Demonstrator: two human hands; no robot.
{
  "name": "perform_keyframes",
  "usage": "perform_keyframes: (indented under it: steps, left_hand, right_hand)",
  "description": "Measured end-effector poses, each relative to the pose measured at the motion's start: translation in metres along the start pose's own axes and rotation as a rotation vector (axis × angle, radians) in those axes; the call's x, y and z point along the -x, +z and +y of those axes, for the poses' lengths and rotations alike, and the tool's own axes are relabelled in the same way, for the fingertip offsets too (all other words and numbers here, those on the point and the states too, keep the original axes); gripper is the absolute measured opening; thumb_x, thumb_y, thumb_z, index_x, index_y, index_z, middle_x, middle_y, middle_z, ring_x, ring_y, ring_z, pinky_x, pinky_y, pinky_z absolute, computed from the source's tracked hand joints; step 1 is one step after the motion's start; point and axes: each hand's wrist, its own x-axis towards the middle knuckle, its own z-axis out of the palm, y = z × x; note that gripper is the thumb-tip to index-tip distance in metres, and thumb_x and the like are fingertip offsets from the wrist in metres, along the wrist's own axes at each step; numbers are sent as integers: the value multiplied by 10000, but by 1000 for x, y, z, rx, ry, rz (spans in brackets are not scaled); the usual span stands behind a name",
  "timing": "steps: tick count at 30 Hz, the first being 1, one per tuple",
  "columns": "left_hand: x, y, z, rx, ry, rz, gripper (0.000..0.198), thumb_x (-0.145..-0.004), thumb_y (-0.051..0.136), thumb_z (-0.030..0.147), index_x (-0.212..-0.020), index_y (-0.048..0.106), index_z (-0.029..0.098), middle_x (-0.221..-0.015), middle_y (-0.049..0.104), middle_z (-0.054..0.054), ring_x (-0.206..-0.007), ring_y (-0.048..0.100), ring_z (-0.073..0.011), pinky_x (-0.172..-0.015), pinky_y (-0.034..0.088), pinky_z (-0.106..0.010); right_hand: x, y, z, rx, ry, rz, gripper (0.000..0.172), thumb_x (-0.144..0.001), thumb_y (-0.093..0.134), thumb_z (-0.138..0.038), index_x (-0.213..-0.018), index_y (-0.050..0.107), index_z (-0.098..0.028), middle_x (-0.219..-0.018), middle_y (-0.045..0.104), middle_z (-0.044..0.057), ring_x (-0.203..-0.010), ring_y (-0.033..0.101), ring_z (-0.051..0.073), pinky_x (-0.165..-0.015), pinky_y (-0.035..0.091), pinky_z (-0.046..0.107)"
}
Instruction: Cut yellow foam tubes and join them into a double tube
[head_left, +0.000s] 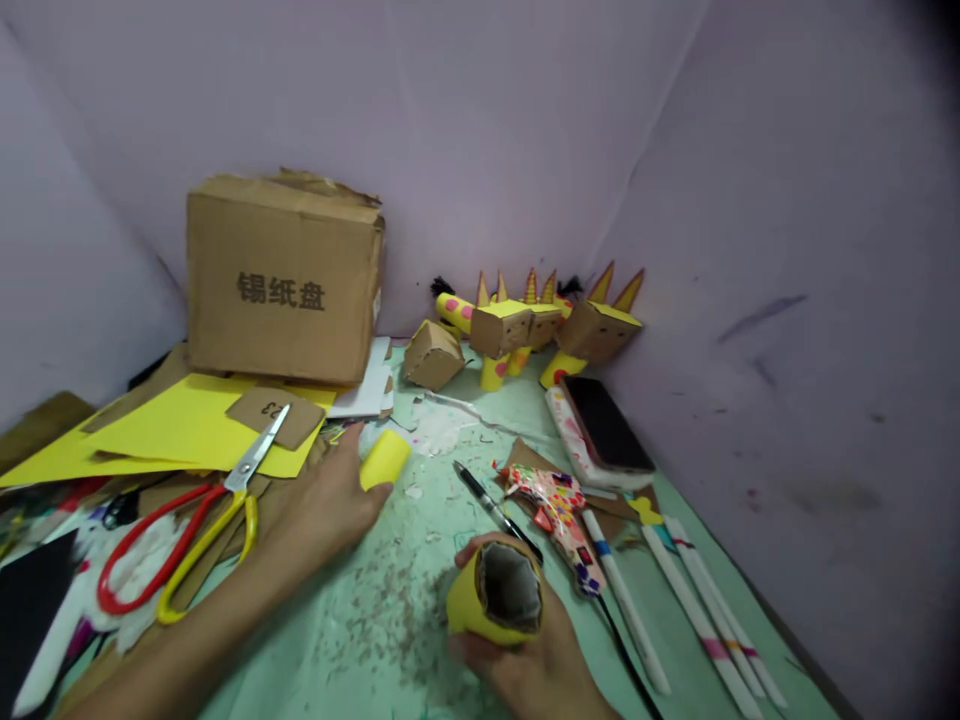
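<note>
My right hand (536, 655) is wrapped round a cardboard tube covered in yellow paper (495, 595), its open end facing the camera, low in the middle of the view. My left hand (326, 505) reaches forward over the green table (390, 630) and pinches a small yellow paper piece (384, 460) at its fingertips. A black pen (495, 508) lies between the two hands. Red and yellow scissors (191, 525) lie just left of my left forearm.
A brown carton with printed characters (283, 280) stands at the back left on yellow paper sheets (180, 430). Cardboard animal figures with cones (536, 325) line the back wall. A phone (606, 425), a patterned paper scrap (559, 505) and white sticks (697, 610) lie at the right.
</note>
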Motion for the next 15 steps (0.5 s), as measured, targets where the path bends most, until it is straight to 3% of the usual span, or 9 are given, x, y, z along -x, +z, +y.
perform_keyframes:
  steps: [4, 8, 11, 15]
  left_hand:
    - [37, 4, -1, 567, 151, -22, 640, -727, 520, 327, -1300, 275, 179, -994, 555, -69, -872, 600, -216, -734, 506, -358]
    - [84, 27, 2, 1073, 268, -141, 570, -761, 545, 386, -1241, 314, 184, -1225, 475, -131, -1086, 530, -238, -897, 460, -368]
    - [104, 44, 4, 1281, 314, -254, 580, -763, 573, 469, -1203, 344, 169, -1231, 499, -149, -1126, 503, -262, -931, 429, -384]
    - [109, 53, -1, 1306, 302, -347, 569, -717, 655, 447, -1154, 415, 173, -1162, 562, -115, -1064, 536, -265, -909, 433, -412]
  right_hand:
    - [-2, -3, -9, 2, 16, 35, 458, -571, 729, -174, -984, 540, -227, -901, 613, 33, -761, 587, 196, -667, 486, 303]
    - [2, -3, -7, 16, 1, 1, 482, -581, 742, -185, -1008, 521, -214, -932, 623, 35, -819, 593, 206, -730, 480, 320]
    - [6, 0, -1, 31, -27, -100, 493, -632, 722, -194, -1069, 497, -227, -991, 630, 35, -883, 593, 216, -787, 469, 344]
    - [10, 3, 2, 103, -74, -176, 460, -670, 689, -193, -1083, 488, -234, -1011, 620, 28, -910, 586, 221, -799, 462, 345]
